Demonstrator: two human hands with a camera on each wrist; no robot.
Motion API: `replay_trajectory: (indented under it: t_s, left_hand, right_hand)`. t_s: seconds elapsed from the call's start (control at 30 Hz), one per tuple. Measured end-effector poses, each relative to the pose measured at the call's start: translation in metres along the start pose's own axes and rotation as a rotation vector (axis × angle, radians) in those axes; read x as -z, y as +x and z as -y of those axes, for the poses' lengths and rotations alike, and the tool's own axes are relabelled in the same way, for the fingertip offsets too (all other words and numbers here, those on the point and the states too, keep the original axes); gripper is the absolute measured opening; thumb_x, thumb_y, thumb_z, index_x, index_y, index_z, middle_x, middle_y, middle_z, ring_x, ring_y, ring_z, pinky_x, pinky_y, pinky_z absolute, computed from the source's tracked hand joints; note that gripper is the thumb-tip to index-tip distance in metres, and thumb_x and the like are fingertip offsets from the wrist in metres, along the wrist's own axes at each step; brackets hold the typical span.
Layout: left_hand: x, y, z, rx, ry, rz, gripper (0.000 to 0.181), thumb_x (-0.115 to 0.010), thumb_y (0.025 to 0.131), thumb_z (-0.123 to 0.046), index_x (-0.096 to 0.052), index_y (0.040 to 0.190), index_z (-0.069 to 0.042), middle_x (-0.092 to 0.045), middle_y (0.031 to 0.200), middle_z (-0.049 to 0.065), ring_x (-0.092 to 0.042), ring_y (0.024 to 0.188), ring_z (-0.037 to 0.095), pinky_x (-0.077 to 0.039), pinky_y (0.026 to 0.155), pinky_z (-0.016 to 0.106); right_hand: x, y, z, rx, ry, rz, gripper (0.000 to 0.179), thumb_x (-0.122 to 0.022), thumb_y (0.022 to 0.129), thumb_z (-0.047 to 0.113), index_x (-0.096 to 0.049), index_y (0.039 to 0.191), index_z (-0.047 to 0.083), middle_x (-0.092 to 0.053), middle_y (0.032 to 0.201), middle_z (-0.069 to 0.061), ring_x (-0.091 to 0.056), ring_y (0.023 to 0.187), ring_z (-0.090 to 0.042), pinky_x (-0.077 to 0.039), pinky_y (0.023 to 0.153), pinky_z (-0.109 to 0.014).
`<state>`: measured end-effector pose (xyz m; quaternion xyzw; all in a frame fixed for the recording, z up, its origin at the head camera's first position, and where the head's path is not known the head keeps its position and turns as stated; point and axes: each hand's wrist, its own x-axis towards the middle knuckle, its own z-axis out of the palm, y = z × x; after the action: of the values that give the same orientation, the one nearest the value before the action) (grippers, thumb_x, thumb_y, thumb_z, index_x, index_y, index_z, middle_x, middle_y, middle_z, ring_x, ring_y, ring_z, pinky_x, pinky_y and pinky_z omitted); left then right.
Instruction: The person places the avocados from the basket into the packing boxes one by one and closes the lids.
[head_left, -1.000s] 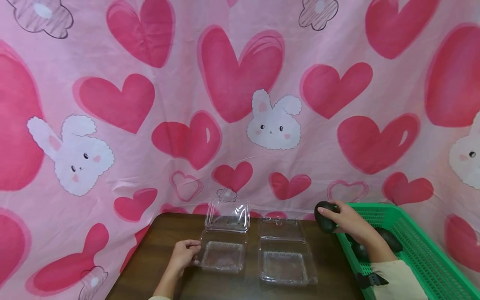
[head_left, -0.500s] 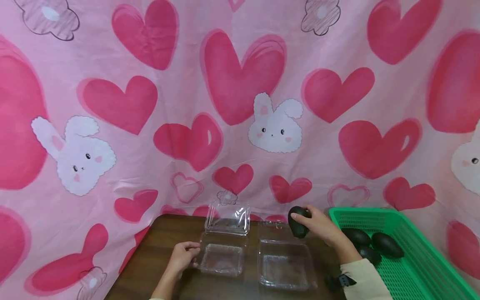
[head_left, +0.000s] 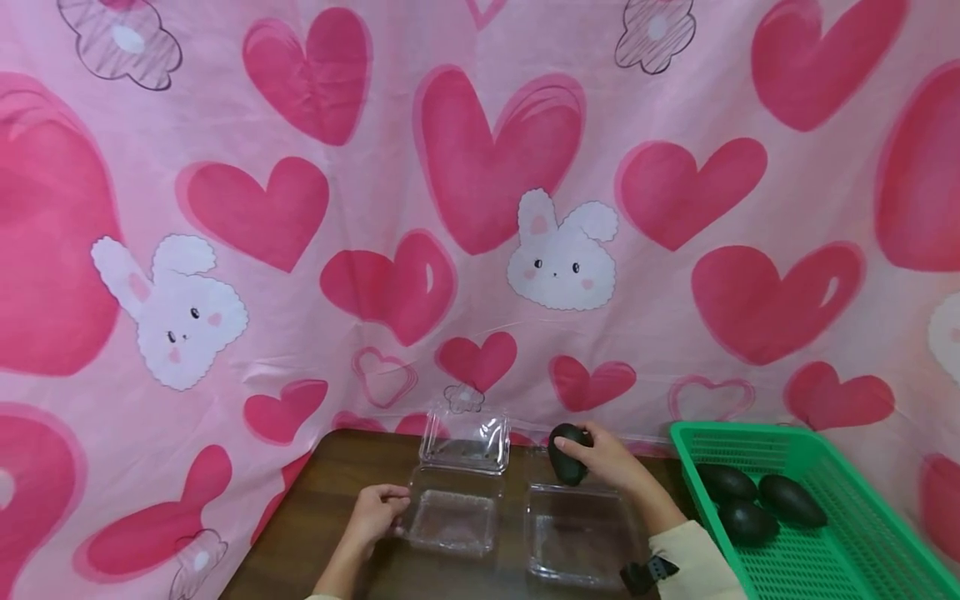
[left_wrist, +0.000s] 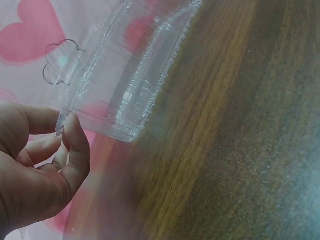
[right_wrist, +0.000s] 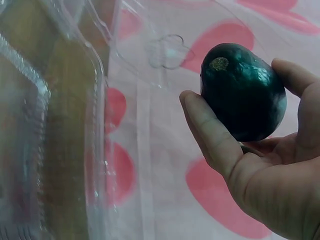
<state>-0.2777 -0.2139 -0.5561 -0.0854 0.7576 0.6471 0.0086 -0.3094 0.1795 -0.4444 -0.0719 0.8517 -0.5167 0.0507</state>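
A dark avocado [head_left: 567,454] is gripped between the thumb and fingers of my right hand [head_left: 606,461], held up over the back of the right clear plastic clamshell box [head_left: 577,533]. The right wrist view shows the avocado [right_wrist: 242,95] with its pale stem scar, clear of the box. At the left, my left hand [head_left: 375,515] pinches the near-left rim of the other clear clamshell box [head_left: 453,521]. Thumb and fingertips meet on that rim in the left wrist view. Both boxes lie with lids raised or folded back, and I see nothing inside them.
To the right stands a green perforated plastic basket [head_left: 847,500] holding several dark avocados [head_left: 792,500]. The brown wooden table [head_left: 300,533] ends at the back against a pink cloth [head_left: 652,333] printed with hearts and rabbits.
My right hand has carried the avocado leftward from the basket's edge to above the right box. My left hand stays on the left box's rim. The head view has shifted slightly.
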Motion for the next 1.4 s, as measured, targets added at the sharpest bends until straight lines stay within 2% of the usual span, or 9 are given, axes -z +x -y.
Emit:
replay_trajectory:
  t_s: [0.17,0.43,0.67,0.77,1.03,1.13,1.4]
  left_hand:
    - [-0.001,0.000,0.000,-0.001,-0.005,0.009,0.026,-0.065,0.095,0.001,-0.064,0.115,0.018,-0.063,0.080,0.006,-0.052,0.060,0.014,-0.054,0.051,0.026]
    - [-0.001,-0.002,0.000,-0.004,-0.014,0.007,0.027,-0.064,0.095,0.002,-0.062,0.116,0.020,-0.060,0.079,0.005,-0.052,0.061,0.014,-0.053,0.050,0.024]
    - [-0.001,-0.004,0.000,0.002,-0.005,-0.003,0.024,-0.064,0.096,0.001,-0.065,0.114,0.017,-0.059,0.079,0.005,-0.052,0.060,0.013,-0.053,0.049,0.025]
    - [-0.001,-0.004,0.001,0.014,0.003,-0.006,0.024,-0.064,0.096,0.001,-0.066,0.114,0.016,-0.058,0.079,0.004,-0.052,0.060,0.013,-0.054,0.050,0.025]
    - [-0.001,0.000,0.000,0.018,-0.001,-0.025,0.025,-0.065,0.096,0.002,-0.065,0.115,0.017,-0.064,0.083,0.009,-0.052,0.060,0.015,-0.053,0.049,0.026]
    - [-0.002,0.001,-0.001,0.022,0.005,-0.028,0.024,-0.065,0.096,0.001,-0.065,0.115,0.017,-0.062,0.081,0.008,-0.052,0.059,0.015,-0.053,0.049,0.026]
    - [-0.003,-0.001,-0.003,0.019,0.003,-0.031,0.024,-0.065,0.095,0.003,-0.065,0.114,0.017,-0.060,0.079,0.006,-0.051,0.059,0.014,-0.053,0.049,0.025]
  right_hand:
    - [-0.016,0.007,-0.001,0.013,-0.008,0.004,0.053,-0.074,0.095,0.035,-0.059,0.129,-0.004,-0.065,0.114,-0.017,-0.060,0.094,-0.026,-0.058,0.078,-0.038]
    - [-0.053,0.013,-0.004,-0.025,0.133,0.018,0.058,-0.074,0.095,0.034,-0.054,0.136,-0.002,-0.062,0.122,-0.020,-0.065,0.095,-0.028,-0.062,0.086,-0.051]
    - [-0.082,0.021,-0.007,-0.027,0.128,0.005,0.061,-0.075,0.094,0.037,-0.053,0.136,-0.002,-0.061,0.123,-0.022,-0.063,0.098,-0.029,-0.062,0.083,-0.049]
    - [-0.091,0.024,-0.006,-0.046,0.130,0.044,0.066,-0.075,0.094,0.038,-0.050,0.139,-0.003,-0.060,0.126,-0.024,-0.064,0.099,-0.030,-0.063,0.082,-0.051]
    - [-0.111,0.030,0.000,-0.063,0.109,0.150,0.072,-0.073,0.093,0.047,-0.049,0.141,-0.001,-0.061,0.127,-0.021,-0.063,0.104,-0.030,-0.060,0.093,-0.053]
    - [-0.119,0.032,0.003,-0.071,0.138,0.188,0.070,-0.074,0.094,0.045,-0.049,0.139,-0.001,-0.061,0.127,-0.021,-0.064,0.103,-0.031,-0.059,0.093,-0.055]
    - [-0.141,0.037,0.007,-0.112,0.304,0.290,0.070,-0.074,0.096,0.032,-0.043,0.144,-0.007,-0.055,0.131,-0.028,-0.066,0.105,-0.036,-0.061,0.087,-0.057]
